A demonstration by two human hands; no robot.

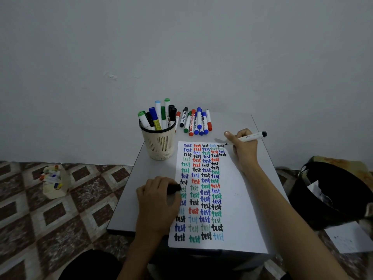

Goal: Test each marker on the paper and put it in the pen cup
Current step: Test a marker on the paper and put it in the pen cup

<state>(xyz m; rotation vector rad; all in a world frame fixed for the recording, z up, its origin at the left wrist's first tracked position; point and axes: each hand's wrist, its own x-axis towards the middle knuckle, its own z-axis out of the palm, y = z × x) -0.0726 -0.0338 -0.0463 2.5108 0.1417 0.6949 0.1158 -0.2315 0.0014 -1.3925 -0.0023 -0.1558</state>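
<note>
Head view: left hand [156, 201] pinching a cap [174, 188] hides words on paper [238, 199].

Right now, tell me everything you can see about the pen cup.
The pen cup is a cream, plastic-looking round cup with a dark rim, vertical slots around its upper wall and fine perforations lower down. It stands upright on the grey table, toward the back left, close beside the paper's top left corner. It is packed with capped markers that stick out above the rim, with green, blue, black and light blue caps.
</note>
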